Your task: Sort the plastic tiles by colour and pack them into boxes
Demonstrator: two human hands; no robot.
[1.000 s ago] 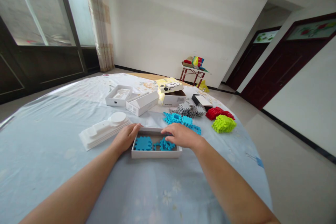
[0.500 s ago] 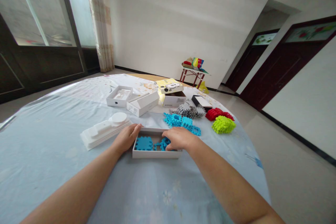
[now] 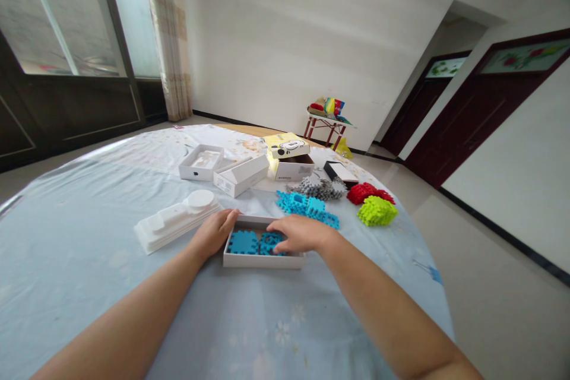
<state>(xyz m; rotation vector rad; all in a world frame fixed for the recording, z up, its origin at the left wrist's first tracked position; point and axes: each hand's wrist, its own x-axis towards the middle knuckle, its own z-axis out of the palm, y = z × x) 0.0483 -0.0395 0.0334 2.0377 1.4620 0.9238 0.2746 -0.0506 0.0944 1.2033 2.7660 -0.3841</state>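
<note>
A shallow white box (image 3: 262,261) lies on the cloth-covered table in front of me. My left hand (image 3: 217,230) grips its far left corner, fingers closed along the rim. Inside, a stack of blue interlocking blocks (image 3: 243,243) with toothed edges sits flat at the left. Right beside it are more blue blocks (image 3: 268,243), and my right hand (image 3: 301,233) reaches over the box wall with its fingers and thumb around them. That hand hides the right part of the box.
White plastic trays (image 3: 176,219) lie left of the box. Beyond it are blue blocks (image 3: 307,206), grey blocks (image 3: 323,188), red blocks (image 3: 369,192) and lime-green blocks (image 3: 377,211). White boxes (image 3: 243,176), a yellow lid (image 3: 287,145) and a black-and-white box (image 3: 342,172) stand farther back.
My right hand has shifted slightly left inside the box, and the loose blue blocks under it now sit closer against the left stack. My left hand stays on the corner.
</note>
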